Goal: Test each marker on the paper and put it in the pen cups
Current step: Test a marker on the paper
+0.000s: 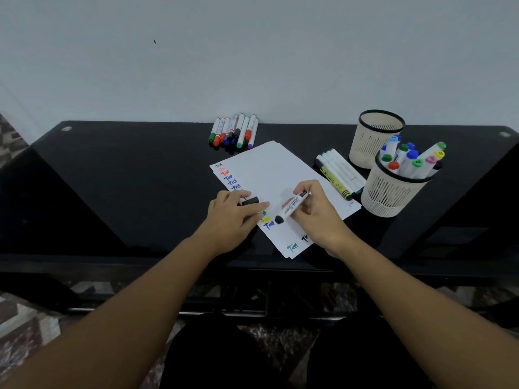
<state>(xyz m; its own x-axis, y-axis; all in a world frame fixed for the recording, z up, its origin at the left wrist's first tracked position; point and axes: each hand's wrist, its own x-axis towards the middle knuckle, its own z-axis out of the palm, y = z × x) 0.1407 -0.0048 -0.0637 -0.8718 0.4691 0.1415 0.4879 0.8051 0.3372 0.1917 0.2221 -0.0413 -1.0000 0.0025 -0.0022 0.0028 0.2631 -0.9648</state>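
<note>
White paper [269, 169] lies on the black table, with coloured test marks down its left edge. My right hand [317, 211] grips a white marker [290, 207], its black tip down on the paper. My left hand [233, 217] rests on the paper's left edge and holds the marker's black cap [250, 201] in its fingers. The near cream pen cup [390, 195] holds several markers. The far pen cup [373, 138] looks empty.
A row of several capped markers [234, 131] lies at the table's back edge by the wall. More white markers and a yellow one [338, 172] lie between the paper and the cups. The table's front edge [168, 259] runs below my wrists.
</note>
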